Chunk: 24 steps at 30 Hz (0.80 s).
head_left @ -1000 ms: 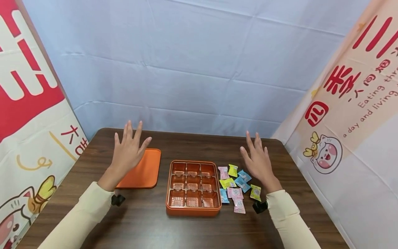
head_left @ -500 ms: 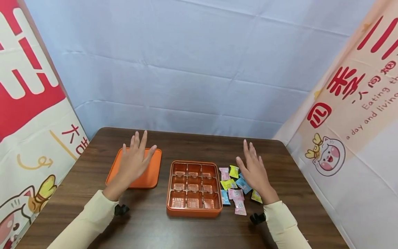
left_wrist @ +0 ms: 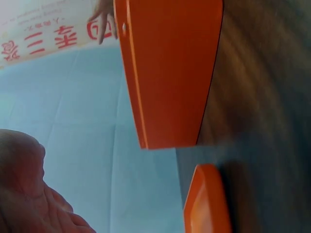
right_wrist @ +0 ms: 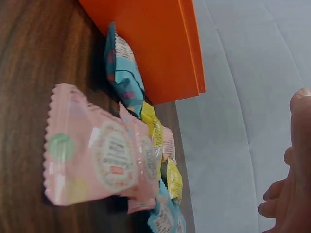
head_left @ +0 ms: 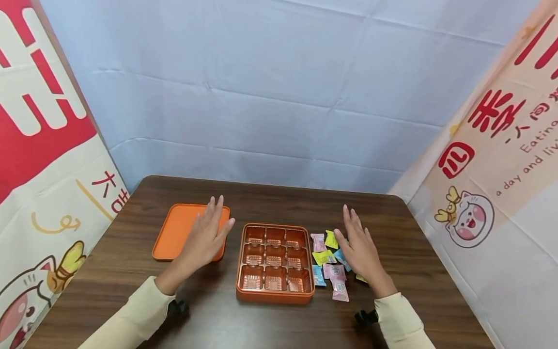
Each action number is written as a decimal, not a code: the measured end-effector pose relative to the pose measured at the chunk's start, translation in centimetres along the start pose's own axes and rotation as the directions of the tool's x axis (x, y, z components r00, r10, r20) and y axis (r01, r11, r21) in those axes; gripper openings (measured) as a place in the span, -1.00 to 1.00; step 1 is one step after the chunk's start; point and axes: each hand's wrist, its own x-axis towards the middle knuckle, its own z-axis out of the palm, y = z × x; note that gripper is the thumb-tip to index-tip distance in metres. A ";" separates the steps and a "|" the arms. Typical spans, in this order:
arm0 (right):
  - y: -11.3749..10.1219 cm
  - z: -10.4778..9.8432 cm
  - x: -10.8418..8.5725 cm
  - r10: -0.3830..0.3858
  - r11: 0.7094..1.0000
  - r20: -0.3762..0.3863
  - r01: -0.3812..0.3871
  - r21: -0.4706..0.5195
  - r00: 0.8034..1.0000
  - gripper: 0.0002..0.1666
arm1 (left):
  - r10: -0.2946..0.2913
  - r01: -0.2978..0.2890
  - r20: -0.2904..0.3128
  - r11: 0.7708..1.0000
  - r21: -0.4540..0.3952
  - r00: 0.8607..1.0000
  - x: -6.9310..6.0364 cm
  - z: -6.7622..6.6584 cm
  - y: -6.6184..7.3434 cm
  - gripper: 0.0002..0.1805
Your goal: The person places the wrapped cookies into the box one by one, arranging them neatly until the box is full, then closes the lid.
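An orange box (head_left: 275, 296) with nine bare compartments stands mid-table; its side fills much of the left wrist view. Left of it lies a flat orange lid (head_left: 176, 230). My left hand (head_left: 202, 240), fingers extended, hovers over the lid's right part and holds nothing. To the right of the box lie several wrapped candies: pink (head_left: 339, 290), yellow (head_left: 324, 257) and blue (head_left: 318, 275). My right hand (head_left: 362, 252) is held above the right edge of the candies, fingers straight, hiding some of them. The right wrist view shows a pink candy (right_wrist: 90, 150) up close.
The dark wooden table (head_left: 279, 332) reaches back to a pale blue cloth (head_left: 261, 97). Printed banners stand at the left (head_left: 56, 145) and the right (head_left: 492, 203). A small black device sits at each wrist.
Both hands have come lower and nearer the viewer; the left also moved right, uncovering the lid's left part. The right hand now covers more of the candies. The view has shifted slightly.
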 end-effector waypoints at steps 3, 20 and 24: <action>0.1 0.0 -0.4 0.009 1.000 0.008 -0.009 -0.007 1.000 -0.13 | -0.002 0.003 0.016 0.999 -0.035 1.000 -0.5 0.6 0.3 -0.16; 0.6 0.4 -1.8 0.125 0.991 0.100 -0.130 0.037 0.987 -0.26 | 0.037 -0.028 0.051 0.984 -0.174 0.998 -2.6 3.5 1.6 -0.23; 1.1 0.2 -2.0 0.151 0.987 0.087 -0.155 0.036 0.985 -0.28 | 0.034 -0.015 0.081 0.975 -0.220 0.996 -3.3 4.0 1.8 -0.24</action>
